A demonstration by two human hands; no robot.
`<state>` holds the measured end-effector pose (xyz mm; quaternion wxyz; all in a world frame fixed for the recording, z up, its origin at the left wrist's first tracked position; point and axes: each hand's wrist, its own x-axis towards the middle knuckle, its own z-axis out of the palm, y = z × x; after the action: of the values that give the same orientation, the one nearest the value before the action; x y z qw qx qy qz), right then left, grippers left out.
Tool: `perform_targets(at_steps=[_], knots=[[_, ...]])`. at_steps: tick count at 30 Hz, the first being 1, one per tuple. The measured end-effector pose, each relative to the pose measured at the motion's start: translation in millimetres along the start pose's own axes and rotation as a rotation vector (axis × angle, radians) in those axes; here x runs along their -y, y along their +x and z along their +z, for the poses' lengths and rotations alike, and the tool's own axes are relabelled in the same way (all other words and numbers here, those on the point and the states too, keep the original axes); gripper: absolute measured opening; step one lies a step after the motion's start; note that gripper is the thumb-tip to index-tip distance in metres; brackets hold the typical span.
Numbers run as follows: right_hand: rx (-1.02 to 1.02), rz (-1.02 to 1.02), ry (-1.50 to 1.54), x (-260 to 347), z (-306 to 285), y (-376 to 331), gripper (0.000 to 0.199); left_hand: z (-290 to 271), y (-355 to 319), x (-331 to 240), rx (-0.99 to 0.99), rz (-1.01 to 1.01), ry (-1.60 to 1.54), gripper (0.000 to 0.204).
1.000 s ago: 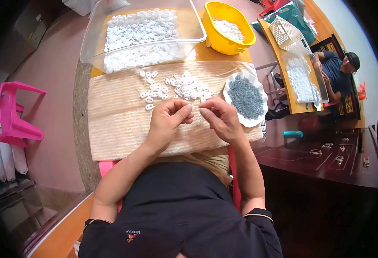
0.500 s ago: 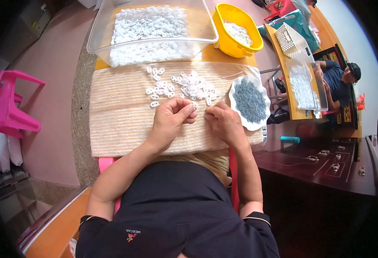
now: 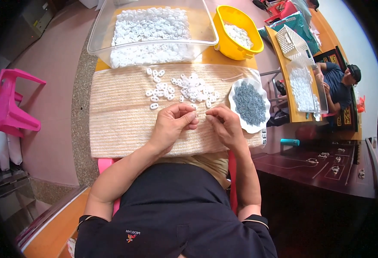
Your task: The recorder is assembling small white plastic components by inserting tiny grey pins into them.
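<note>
My left hand (image 3: pixel 171 124) is pinched over the towel, thumb against forefinger, with a small white plastic piece at the tips, mostly covered by them. Just to its right, my right hand (image 3: pixel 226 124) is also closed in a pinch; whatever its fingertips hold is too small to make out. Beyond the hands lies a loose pile of white two-holed plastic pieces (image 3: pixel 194 87). More such pieces (image 3: pixel 160 91) are scattered to its left. A white scalloped dish (image 3: pixel 264 122) stands beside my right hand, filled with small grey-blue slender parts (image 3: pixel 248 102).
A striped beige towel (image 3: pixel 120 129) covers the near tabletop. Behind it stand a clear bin (image 3: pixel 154 46) of white pieces and a yellow basin (image 3: pixel 236 50). A pink stool (image 3: pixel 12 103) is on the left. Rightward, another person (image 3: pixel 339 81) sits at a second table (image 3: pixel 283 64).
Both hands have drawn slightly back toward me, away from the white pile, still pinched and close together. The pieces on the towel look unmoved.
</note>
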<state>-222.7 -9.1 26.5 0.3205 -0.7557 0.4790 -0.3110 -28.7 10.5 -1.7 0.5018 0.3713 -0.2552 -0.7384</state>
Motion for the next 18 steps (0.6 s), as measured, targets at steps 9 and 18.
perform_targets(at_steps=[9,18], knots=[[-0.001,0.273,0.522,-3.6,19.3,-5.5,0.008,0.5,-1.0,1.8,0.032,-0.077,-0.032,0.017],[0.024,0.282,0.568,-10.7,25.6,-7.3,0.007,1.0,-1.6,-0.3,0.034,-0.109,-0.042,0.018]])
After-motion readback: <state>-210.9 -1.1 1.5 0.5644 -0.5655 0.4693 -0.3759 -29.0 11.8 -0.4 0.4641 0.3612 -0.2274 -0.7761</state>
